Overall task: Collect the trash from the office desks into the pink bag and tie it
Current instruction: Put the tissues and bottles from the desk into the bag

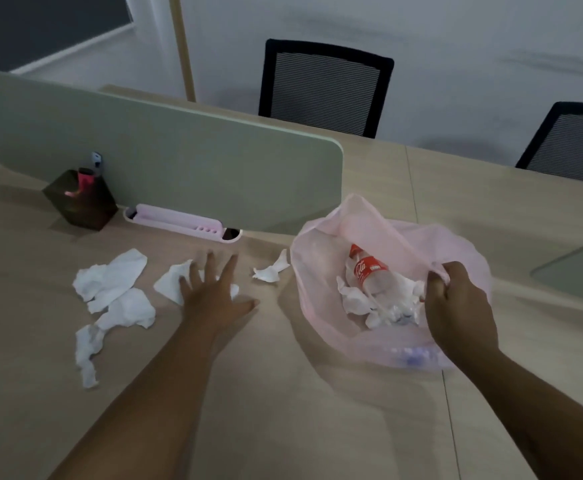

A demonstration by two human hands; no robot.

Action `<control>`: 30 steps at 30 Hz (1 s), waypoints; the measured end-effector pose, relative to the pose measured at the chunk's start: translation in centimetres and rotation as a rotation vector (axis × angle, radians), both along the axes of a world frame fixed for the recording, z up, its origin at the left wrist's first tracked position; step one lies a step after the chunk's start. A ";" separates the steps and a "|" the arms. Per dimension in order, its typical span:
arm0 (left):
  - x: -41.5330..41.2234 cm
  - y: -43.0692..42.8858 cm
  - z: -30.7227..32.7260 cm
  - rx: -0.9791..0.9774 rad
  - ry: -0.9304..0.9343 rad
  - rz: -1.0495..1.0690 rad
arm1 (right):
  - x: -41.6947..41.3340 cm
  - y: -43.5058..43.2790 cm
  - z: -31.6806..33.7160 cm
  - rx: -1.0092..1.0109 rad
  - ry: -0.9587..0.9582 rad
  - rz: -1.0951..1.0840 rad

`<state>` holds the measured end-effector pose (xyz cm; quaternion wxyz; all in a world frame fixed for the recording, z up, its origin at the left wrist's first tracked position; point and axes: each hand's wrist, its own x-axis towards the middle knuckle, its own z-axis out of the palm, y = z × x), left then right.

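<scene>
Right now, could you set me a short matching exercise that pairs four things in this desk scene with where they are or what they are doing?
Things:
1. soda bottle
2. left hand
3. right hand
4. dark pen holder

Places or states:
A. gripping the rim of the pink bag
B. standing against the desk divider
C. lying inside the pink bag
D. spread open over a crumpled tissue

Pairs: 1-C, 2-D, 3-A, 4-B

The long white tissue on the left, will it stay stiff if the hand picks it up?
Probably not. The long white tissue looks thin, crumpled and twisted, so it would likely droop. It seems very light and easily torn. Lying flat on the desk, it shouldn't roll.
</scene>
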<state>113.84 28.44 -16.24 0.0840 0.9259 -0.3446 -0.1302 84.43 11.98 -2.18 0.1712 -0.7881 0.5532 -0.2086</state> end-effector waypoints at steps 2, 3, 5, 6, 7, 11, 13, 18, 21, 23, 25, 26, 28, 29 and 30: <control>-0.4 -2.6 -0.2 -0.015 -0.021 -0.112 | -0.4 0.0 -0.1 0.013 0.001 -0.051; -0.6 -3.9 -0.5 -0.036 -0.025 -0.157 | -0.5 -0.2 -0.2 0.015 0.008 -0.073; -1.0 -6.1 -1.1 -0.086 -0.014 -0.198 | -0.7 -0.4 -0.2 0.011 0.022 -0.093; -1.1 -6.6 -1.4 -0.104 -0.007 -0.203 | -0.6 -0.5 -0.2 0.008 0.028 -0.095; -1.3 -7.1 -1.7 -0.123 -0.025 -0.218 | -0.7 -0.7 -0.2 0.004 0.037 -0.105; -1.6 -6.3 -2.1 -0.329 0.022 -0.049 | -0.7 -1.0 -0.4 -0.007 0.044 -0.109; -1.8 -5.7 -0.3 -0.514 0.204 0.155 | -0.7 -1.1 -0.4 0.002 0.027 -0.116; -2.9 -5.9 8.7 -0.901 0.209 0.175 | -0.2 -0.9 0.2 0.027 -0.045 -0.128; -6.0 -7.7 11.9 -0.827 0.356 -0.125 | 0.1 -0.5 0.5 0.057 -0.089 -0.138; -7.8 -8.6 12.1 -0.602 0.506 -0.353 | 0.4 -0.3 0.5 0.066 -0.110 -0.135; -8.1 -8.6 11.3 -0.579 0.469 -0.340 | 0.7 0.0 0.5 0.056 -0.116 -0.115; -7.5 -8.0 10.9 -0.674 0.393 -0.243 | 0.9 0.1 0.4 0.048 -0.114 -0.098; -5.1 -5.7 9.4 -0.783 0.095 -0.003 | 1.3 0.2 0.0 0.037 -0.099 -0.077; -3.5 -4.1 8.0 -0.731 -0.065 0.065 | 1.4 0.3 -0.3 0.037 -0.091 -0.074; -1.9 -2.5 6.3 -0.610 -0.191 0.099 | 1.6 0.4 -0.6 0.038 -0.086 -0.069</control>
